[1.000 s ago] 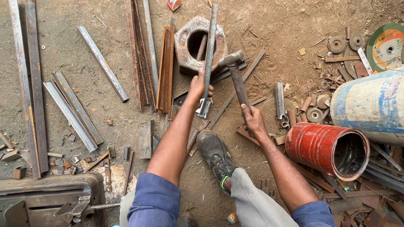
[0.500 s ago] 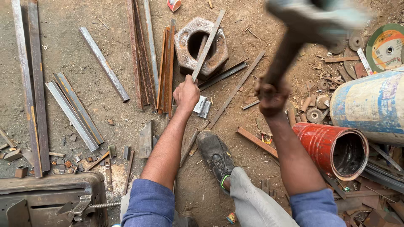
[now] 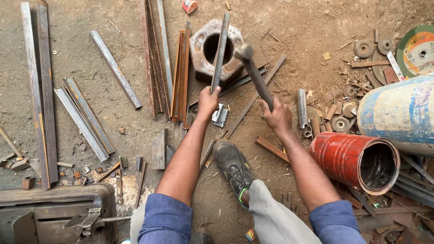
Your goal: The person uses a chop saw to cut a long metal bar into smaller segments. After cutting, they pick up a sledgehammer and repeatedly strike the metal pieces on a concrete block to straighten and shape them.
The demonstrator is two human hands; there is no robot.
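Observation:
My left hand (image 3: 208, 100) grips the near end of a flat steel bar (image 3: 220, 49) that lies across a large rusty hexagonal nut (image 3: 203, 61) on the dirt floor. My right hand (image 3: 276, 115) holds the wooden handle of a hammer (image 3: 253, 72); its head sits low, against the bar over the nut's right edge. A small bright metal bracket (image 3: 220, 115) lies just below my left hand. My shoe (image 3: 233, 165) rests on the ground between my arms.
Steel strips and angle bars (image 3: 81, 117) lie scattered at left and centre. A red drum (image 3: 350, 158) on its side and a blue-white drum (image 3: 398, 113) are at right, with washers and a cutting disc (image 3: 418, 49). A dark metal machine (image 3: 54, 212) is at the lower left.
The hammer, raised high and blurred half a second ago, has swung down onto the bar at the nut. My left hand keeps its hold on the bar.

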